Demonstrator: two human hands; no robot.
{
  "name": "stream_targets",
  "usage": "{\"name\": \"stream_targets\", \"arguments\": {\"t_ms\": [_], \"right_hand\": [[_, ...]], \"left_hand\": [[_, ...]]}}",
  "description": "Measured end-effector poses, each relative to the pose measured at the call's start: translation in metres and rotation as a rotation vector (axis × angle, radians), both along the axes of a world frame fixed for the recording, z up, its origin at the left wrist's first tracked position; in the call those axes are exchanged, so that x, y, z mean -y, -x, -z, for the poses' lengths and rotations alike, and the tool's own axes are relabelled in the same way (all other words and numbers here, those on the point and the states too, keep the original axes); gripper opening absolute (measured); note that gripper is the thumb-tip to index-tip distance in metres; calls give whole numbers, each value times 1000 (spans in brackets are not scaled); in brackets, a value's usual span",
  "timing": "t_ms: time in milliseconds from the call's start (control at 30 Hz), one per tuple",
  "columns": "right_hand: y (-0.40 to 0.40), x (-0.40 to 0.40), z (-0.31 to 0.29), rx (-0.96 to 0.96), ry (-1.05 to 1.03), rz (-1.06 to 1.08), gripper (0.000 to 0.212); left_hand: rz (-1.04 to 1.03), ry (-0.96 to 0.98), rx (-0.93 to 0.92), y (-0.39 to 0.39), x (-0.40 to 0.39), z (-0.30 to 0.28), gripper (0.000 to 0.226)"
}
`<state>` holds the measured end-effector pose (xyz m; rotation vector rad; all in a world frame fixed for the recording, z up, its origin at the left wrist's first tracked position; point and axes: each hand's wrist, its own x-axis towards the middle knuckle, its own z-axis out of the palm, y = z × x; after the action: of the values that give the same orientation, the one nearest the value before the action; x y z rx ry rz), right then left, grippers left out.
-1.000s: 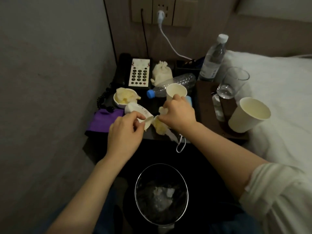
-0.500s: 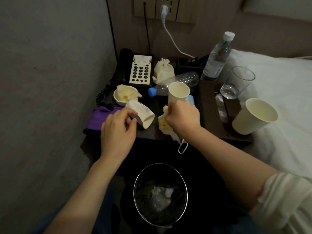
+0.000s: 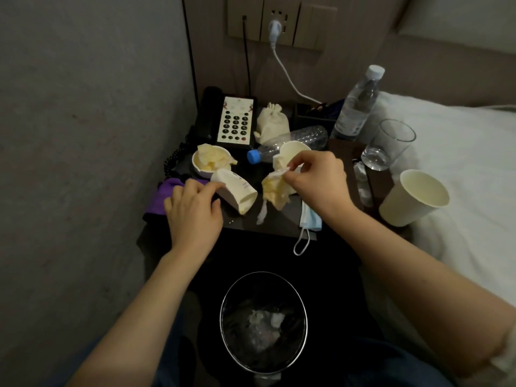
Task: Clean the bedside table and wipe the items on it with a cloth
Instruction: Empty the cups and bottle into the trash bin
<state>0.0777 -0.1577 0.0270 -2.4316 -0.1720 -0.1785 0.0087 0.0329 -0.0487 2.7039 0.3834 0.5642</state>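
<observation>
The dark bedside table (image 3: pixel 276 229) is cluttered. My right hand (image 3: pixel 315 177) pinches crumpled yellowish tissue (image 3: pixel 275 189) and holds it just above the tabletop, in front of an upright paper cup (image 3: pixel 293 152). My left hand (image 3: pixel 192 208) lies over a purple cloth (image 3: pixel 157 202); its fingertips touch a paper cup lying on its side (image 3: pixel 237 191). A white bowl (image 3: pixel 210 163) holds more crumpled tissue. An empty plastic bottle (image 3: pixel 290 145) with a blue cap lies flat behind. A blue face mask (image 3: pixel 310 219) hangs over the front edge.
A black phone (image 3: pixel 229 121) and a cloth pouch (image 3: pixel 272 125) stand at the back. A full water bottle (image 3: pixel 357 104), a glass (image 3: pixel 388 145) and a large paper cup (image 3: pixel 416 198) sit at the right by the bed (image 3: pixel 460 152). A bin (image 3: pixel 264 325) is below.
My right hand has lifted and drawn the crumpled tissue up off the table, uncovering the face mask. My left hand slid back from the tipped cup toward the purple cloth.
</observation>
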Motion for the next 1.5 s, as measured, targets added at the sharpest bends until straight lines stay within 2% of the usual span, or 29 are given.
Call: {"name": "stream_targets", "arguments": {"t_ms": [133, 267, 367, 533, 600, 700, 867, 1067, 1267, 1500], "right_hand": [[2, -8, 7, -15, 32, -15, 4], [4, -7, 15, -27, 24, -4, 6], [6, -6, 19, -27, 32, -2, 8], [7, -5, 23, -23, 15, 18, 7], [8, -6, 26, -22, 12, 28, 8], [9, -6, 32, -18, 29, 53, 10], [7, -14, 50, -23, 99, 76, 13], [4, -48, 67, 44, 300, -122, 20], [14, -81, 65, 125, 496, -345, 26], [21, -86, 66, 190, 703, -483, 15]], "left_hand": [[183, -277, -26, -26, -8, -12, 59], [438, -450, -205, -58, -22, -31, 67], [533, -480, -324, -74, -23, -35, 64], [554, -493, -406, -85, -14, -34, 39], [533, -482, -403, -86, -12, -32, 35], [429, -442, -410, -85, -11, -33, 43], [179, -185, -421, -76, -18, -39, 60], [30, 29, -377, -64, -31, -42, 60], [-53, 163, -270, -55, -40, -49, 55], [-80, 182, -229, -50, -39, -56, 52]]}}
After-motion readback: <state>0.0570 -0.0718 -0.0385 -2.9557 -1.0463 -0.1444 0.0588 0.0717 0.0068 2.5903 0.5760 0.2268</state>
